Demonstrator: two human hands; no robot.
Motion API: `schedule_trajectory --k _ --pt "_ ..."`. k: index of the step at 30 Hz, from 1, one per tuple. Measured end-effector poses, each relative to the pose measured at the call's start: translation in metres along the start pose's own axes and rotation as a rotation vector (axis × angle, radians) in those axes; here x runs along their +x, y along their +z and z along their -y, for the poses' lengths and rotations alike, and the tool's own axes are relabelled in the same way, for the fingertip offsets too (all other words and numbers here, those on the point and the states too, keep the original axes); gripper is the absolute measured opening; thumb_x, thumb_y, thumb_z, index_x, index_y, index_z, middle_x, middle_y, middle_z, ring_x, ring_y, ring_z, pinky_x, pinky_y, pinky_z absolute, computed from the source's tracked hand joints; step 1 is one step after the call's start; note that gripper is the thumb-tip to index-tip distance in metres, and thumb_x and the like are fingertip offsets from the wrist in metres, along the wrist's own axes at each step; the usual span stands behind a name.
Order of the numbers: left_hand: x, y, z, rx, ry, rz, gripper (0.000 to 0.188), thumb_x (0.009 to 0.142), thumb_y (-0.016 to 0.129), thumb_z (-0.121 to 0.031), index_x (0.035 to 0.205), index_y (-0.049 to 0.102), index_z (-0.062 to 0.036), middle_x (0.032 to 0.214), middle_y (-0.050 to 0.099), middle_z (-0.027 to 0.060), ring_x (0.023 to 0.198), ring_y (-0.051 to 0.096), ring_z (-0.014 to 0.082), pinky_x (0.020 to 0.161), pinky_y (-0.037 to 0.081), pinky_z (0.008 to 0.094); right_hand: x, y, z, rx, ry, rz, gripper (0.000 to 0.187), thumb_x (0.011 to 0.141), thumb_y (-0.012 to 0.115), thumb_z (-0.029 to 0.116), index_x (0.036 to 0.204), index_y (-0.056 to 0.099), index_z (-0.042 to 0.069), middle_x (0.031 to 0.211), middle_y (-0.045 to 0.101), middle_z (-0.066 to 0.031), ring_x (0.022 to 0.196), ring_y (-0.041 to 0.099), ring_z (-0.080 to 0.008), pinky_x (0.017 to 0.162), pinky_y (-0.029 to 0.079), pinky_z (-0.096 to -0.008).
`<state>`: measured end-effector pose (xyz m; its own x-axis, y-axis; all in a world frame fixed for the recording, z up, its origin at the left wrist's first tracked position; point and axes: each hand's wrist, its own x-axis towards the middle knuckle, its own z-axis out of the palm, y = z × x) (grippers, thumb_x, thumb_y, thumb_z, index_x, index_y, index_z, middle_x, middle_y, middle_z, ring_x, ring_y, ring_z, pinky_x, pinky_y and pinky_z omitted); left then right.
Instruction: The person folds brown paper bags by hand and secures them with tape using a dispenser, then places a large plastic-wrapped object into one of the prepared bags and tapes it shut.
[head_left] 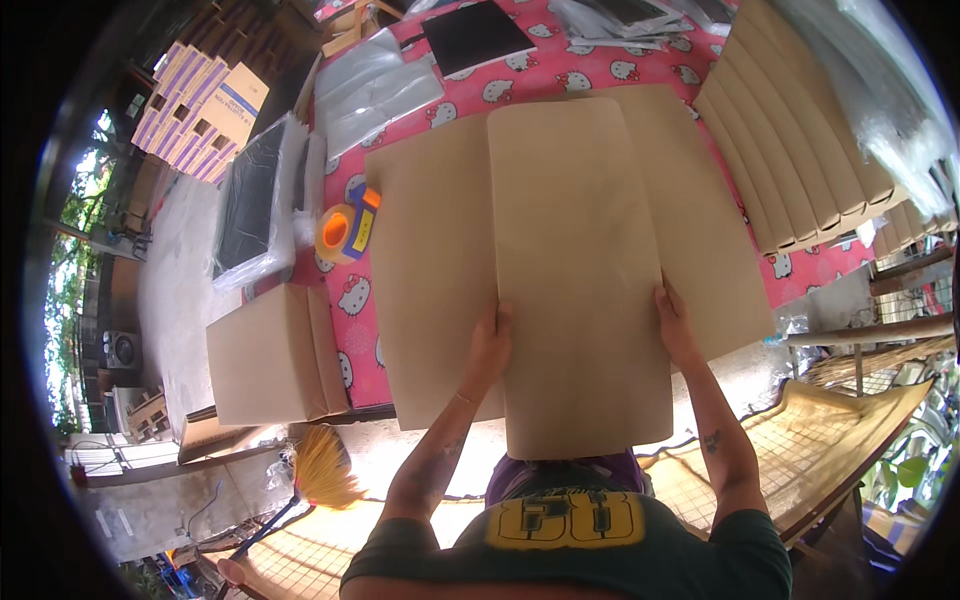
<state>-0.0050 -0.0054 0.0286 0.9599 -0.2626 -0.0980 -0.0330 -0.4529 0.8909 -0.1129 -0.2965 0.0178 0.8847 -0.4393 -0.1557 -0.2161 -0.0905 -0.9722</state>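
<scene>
My left hand (490,342) and right hand (677,328) gripped one cardboard panel (582,250) by two edges — one tape dispenser (350,228) lay left.

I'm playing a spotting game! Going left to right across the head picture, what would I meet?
Plastic-wrapped dark panel → tape dispenser → left hand → right hand → row of brown cardboard pieces.

"What sort of place are you in?"

"Makeshift packing workshop, I'd say. Partly open to the outdoors; leaves (912,470) at the edge."

"Evidence?"

"My pink-covered table (352,330), tape dispenser (360,222) on it. Cardboard sheet (575,250) I'm holding. Folded cartons (790,150), my right. Plastic-wrapped panel (250,200) and stacked boxes (205,115), my left. Straw broom (325,472) nearby, rather homely."
</scene>
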Motion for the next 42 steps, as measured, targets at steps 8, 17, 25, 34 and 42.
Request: schedule_trajectory --k 8,17,25,34,42 --pt "0.132 0.014 -0.046 0.378 -0.105 -0.113 0.038 0.103 0.044 -0.026 0.112 0.066 0.004 0.091 0.068 0.0273 0.082 0.068 0.0433 0.073 0.052 0.048 0.141 0.005 0.003 -0.254 -0.052 -0.108 0.048 0.106 0.038 0.028 0.143 0.046 -0.001 0.142 0.052 -0.0203 0.133 0.048 -0.0345 0.111 0.035 -0.0384" --pt "0.284 0.027 -0.038 0.601 -0.054 -0.125 0.044 0.103 0.042 -0.032 0.116 0.065 0.0028 0.102 0.069 0.0271 0.096 0.067 0.0439 0.085 0.053 0.0506 0.275 0.018 0.037 -0.348 0.203 -0.062 0.066 0.102 0.042 0.051 0.147 0.042 0.004 0.146 0.049 -0.0193 0.134 0.047 -0.0341 0.111 0.036 -0.0394" --pt "0.068 0.022 -0.017 0.206 -0.107 -0.169 0.04 0.104 0.046 -0.033 0.113 0.064 0.0019 0.08 0.063 0.027 0.072 0.064 0.0402 0.067 0.048 0.0469 0.099 -0.007 -0.005 -0.132 0.158 -0.068 0.069 0.103 0.038 0.053 0.148 0.039 0.001 0.147 0.047 -0.0192 0.137 0.043 -0.0289 0.114 0.032 -0.0366" --pt "-0.111 -0.002 -0.004 0.163 0.082 -0.148 0.026 0.101 0.048 -0.014 0.115 0.06 0.0047 0.095 0.064 0.0304 0.088 0.062 0.0485 0.075 0.05 0.0509 -0.11 -0.008 -0.006 -0.131 0.082 -0.019 0.05 0.108 0.032 0.027 0.148 0.037 -0.003 0.146 0.047 -0.0209 0.139 0.041 -0.0307 0.114 0.031 -0.0376" --pt "0.025 0.002 -0.038 0.29 -0.083 -0.109 0.037 0.104 0.041 -0.025 0.116 0.062 0.0041 0.087 0.067 0.0253 0.077 0.067 0.0399 0.067 0.052 0.0477 0.009 -0.004 0.002 -0.262 -0.075 -0.028 0.047 0.106 0.034 0.026 0.142 0.045 -0.003 0.137 0.053 -0.0249 0.128 0.052 -0.0332 0.107 0.039 -0.0415"
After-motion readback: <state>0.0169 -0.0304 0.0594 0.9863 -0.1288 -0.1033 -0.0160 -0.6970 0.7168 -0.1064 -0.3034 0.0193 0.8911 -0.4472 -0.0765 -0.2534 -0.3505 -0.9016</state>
